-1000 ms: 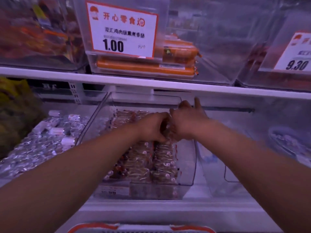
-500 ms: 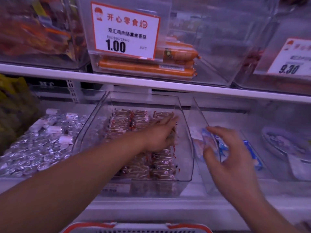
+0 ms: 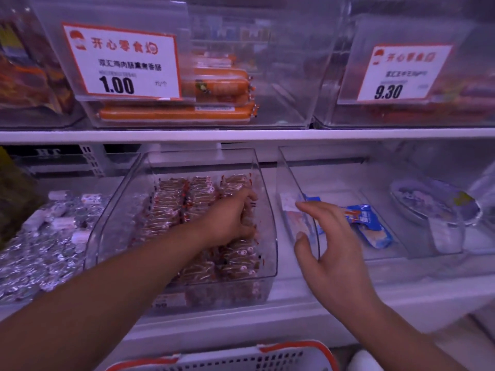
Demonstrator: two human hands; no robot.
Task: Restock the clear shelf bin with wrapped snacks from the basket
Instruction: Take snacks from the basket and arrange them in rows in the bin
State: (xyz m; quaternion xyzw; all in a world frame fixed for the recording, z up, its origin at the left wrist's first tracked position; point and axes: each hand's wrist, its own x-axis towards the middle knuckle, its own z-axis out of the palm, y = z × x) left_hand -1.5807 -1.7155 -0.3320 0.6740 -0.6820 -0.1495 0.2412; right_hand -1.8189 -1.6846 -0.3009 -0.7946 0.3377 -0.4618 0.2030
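The left hand (image 3: 231, 219) reaches into the clear plastic shelf bin (image 3: 270, 236) on the lower shelf, its fingers curled down round some of the small brown wrapped snacks (image 3: 171, 207) near the bin's right wall; the snacks fill the bin in tidy rows from back to front. The right hand (image 3: 330, 249) hovers in front of the next clear bin (image 3: 300, 188) to the right, fingers loosely spread and holding nothing, apart from the blue and white packets (image 3: 364, 223) lying inside that bin. The white plastic basket with an orange rim (image 3: 267, 357) sits at the bottom edge of the view, below the shelf; its contents cannot be made out. To the left lies a heap of silver foil-wrapped sweets (image 3: 40, 250); on the upper shelf, a clear bin holds orange sausages (image 3: 176, 113) behind a white price card reading 1.00 (image 3: 120, 62).
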